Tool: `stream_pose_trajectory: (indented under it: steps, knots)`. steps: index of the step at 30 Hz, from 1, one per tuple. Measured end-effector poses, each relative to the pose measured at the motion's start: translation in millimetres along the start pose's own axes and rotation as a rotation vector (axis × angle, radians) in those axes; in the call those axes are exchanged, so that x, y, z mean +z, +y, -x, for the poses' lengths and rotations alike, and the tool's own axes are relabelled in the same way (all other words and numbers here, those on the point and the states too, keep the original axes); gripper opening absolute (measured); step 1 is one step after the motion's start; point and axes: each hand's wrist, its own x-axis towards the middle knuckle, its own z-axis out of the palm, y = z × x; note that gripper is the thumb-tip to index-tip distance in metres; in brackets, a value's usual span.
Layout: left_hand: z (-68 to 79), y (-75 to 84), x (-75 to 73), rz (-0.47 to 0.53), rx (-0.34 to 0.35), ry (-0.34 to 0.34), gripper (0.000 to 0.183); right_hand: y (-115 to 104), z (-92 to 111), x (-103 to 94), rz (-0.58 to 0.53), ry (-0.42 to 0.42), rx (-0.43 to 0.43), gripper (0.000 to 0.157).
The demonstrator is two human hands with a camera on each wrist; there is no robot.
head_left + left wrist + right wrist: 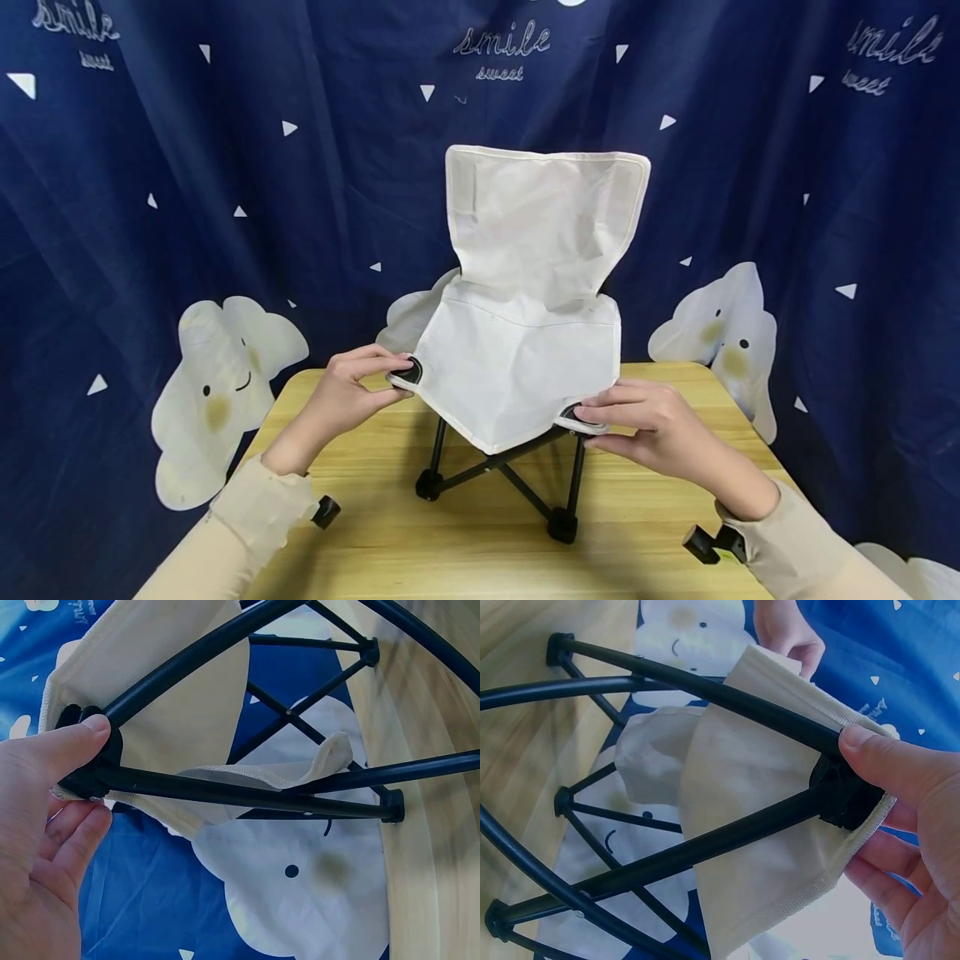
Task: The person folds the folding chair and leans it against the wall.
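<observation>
A small folding chair with a white fabric seat and backrest stands on the table, its crossed black legs spread below the seat. My left hand pinches the seat's front left corner at a black corner patch. At the front right corner, my right hand grips the other black patch between thumb and fingers. From the left wrist view, the thumb presses a black plastic joint where the tubes meet. The right wrist view shows a similar joint under the right thumb.
The chair stands on a light wooden table with rounded far corners. Behind it hangs a dark blue curtain printed with white clouds, triangles and lettering. Black devices are strapped at both wrists.
</observation>
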Motion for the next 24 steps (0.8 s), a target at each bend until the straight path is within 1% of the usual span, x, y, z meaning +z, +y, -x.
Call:
stream_pose_trajectory:
  steps: [7,17,24]
  knots:
    - [-3.9,4.1,0.2,0.028,0.017,-0.002,0.043,2,-3,-0.7,0.011,0.008,-0.003,0.032]
    - [-8.8,6.4,0.8,0.031,0.044,0.018,0.043,3,-8,1.3,0.012,0.02,-0.013,0.031]
    - [-10.3,6.2,0.7,0.017,0.043,0.019,0.043,4,-12,2.1,0.004,0.025,-0.013,0.031]
